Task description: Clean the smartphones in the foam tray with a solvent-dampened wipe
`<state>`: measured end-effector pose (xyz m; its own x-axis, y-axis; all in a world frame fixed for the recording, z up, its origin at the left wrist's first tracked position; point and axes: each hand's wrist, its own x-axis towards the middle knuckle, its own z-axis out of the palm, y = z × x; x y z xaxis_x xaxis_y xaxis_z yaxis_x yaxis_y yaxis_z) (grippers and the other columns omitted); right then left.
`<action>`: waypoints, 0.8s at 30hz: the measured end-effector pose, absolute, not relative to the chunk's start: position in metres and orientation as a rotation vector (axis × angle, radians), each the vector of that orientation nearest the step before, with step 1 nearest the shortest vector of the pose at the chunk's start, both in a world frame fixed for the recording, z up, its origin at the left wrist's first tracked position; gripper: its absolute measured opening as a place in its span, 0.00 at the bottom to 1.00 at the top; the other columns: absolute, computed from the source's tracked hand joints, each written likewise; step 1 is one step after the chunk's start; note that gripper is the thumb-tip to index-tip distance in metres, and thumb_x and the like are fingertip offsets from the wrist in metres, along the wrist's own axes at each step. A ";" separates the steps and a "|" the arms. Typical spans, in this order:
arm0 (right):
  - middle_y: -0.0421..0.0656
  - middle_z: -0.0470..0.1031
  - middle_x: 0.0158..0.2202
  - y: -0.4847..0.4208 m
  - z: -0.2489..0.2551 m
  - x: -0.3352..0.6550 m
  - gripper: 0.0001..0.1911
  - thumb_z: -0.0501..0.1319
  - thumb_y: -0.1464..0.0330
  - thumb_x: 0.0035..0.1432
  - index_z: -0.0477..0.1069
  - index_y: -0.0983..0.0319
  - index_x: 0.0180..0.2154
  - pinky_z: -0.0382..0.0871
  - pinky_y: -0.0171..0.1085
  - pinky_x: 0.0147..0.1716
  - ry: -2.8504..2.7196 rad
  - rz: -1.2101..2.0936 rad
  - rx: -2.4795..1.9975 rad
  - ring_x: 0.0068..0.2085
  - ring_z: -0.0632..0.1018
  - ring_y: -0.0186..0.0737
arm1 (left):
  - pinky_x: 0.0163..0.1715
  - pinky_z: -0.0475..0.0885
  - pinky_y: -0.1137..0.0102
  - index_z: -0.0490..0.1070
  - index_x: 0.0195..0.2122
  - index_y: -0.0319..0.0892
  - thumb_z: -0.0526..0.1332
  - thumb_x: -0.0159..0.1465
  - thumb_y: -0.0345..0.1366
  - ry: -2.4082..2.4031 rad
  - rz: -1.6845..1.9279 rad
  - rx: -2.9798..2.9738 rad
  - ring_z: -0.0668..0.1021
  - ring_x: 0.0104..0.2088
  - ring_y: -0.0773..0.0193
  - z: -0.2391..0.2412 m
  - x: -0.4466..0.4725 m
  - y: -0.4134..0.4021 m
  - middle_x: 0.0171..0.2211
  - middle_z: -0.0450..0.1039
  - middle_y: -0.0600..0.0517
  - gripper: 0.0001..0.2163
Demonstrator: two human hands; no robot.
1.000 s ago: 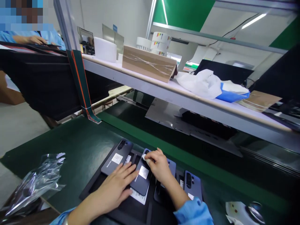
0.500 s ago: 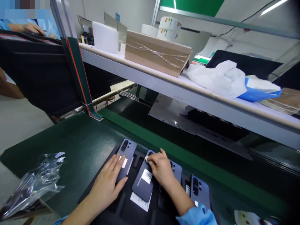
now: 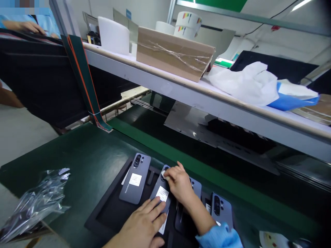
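Dark blue phones lie back-up on a black tray. My left hand rests with fingers stretched flat on the lower part of the second phone, just below its white label. At that phone's camera lenses, my right hand pinches a small white piece, perhaps a cloth or wipe. To the left is another phone with a white label, untouched and askew. Partly behind my right wrist sits a third phone. One more phone is farther right.
Crumpled clear plastic bags lie on the green table at left. A shelf crosses above, bearing a cardboard box, white rolls and white sheeting. A co-worker's hands show at upper left.
My left hand has left the first phone and moved right and down onto the second one. The first phone now lies shifted and fully visible. My right hand stays at the second phone's lenses.
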<state>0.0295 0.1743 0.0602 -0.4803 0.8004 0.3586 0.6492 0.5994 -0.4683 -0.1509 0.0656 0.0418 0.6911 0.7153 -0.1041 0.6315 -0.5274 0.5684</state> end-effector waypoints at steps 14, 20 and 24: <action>0.38 0.75 0.31 0.197 0.069 0.030 0.09 0.57 0.78 0.55 0.72 0.59 0.31 0.46 0.52 0.62 -2.308 0.387 -1.194 0.36 0.73 0.36 | 0.63 0.59 0.50 0.64 0.61 0.44 0.62 0.61 0.41 0.984 0.275 2.342 0.58 0.65 0.46 0.041 -0.151 0.072 0.65 0.54 0.47 0.27; 0.38 0.74 0.32 0.157 0.048 0.034 0.11 0.54 0.79 0.56 0.70 0.60 0.33 0.50 0.51 0.62 -2.211 0.323 -1.054 0.36 0.74 0.34 | 0.63 0.57 0.50 0.62 0.62 0.45 0.59 0.63 0.46 0.977 0.293 2.321 0.56 0.66 0.47 0.028 -0.152 0.074 0.66 0.53 0.48 0.27; 0.38 0.75 0.31 0.178 0.051 0.006 0.12 0.54 0.80 0.53 0.72 0.59 0.33 0.49 0.51 0.63 -2.285 0.301 -0.985 0.36 0.73 0.36 | 0.63 0.57 0.50 0.63 0.62 0.45 0.62 0.55 0.32 1.012 0.201 2.363 0.56 0.65 0.47 0.036 -0.151 0.074 0.66 0.52 0.50 0.31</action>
<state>0.0063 0.1784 0.0506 -0.5262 0.7180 0.4556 0.5754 0.6951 -0.4310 -0.1507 0.0742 0.0360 0.7044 0.7055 -0.0778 0.6221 -0.5610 0.5461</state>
